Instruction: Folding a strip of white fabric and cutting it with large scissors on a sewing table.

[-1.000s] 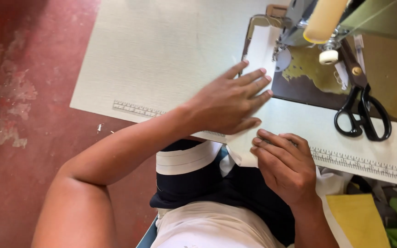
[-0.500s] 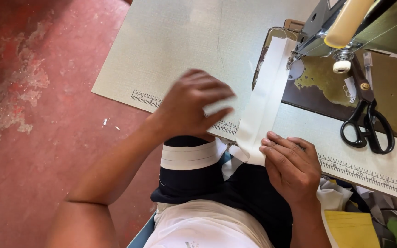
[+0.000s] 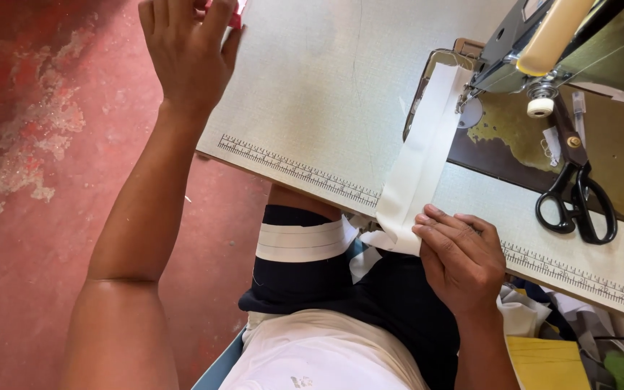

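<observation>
with the left hand (image 3: pixel 185 50) lifted open far left, the right hand (image 3: pixel 456 253) pinching the white strip (image 3: pixel 420 170) should keep it taut toward the sewing machine (image 3: pixel 543 43).

One head-worn camera looks steeply down, close over the sewing table (image 3: pixel 312 108).

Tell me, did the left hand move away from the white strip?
Yes. The left hand left the white strip and went to the table's far left corner.

Worn red floor (image 3: pixel 30 180), pale table (image 3: pixel 326 94)
</observation>
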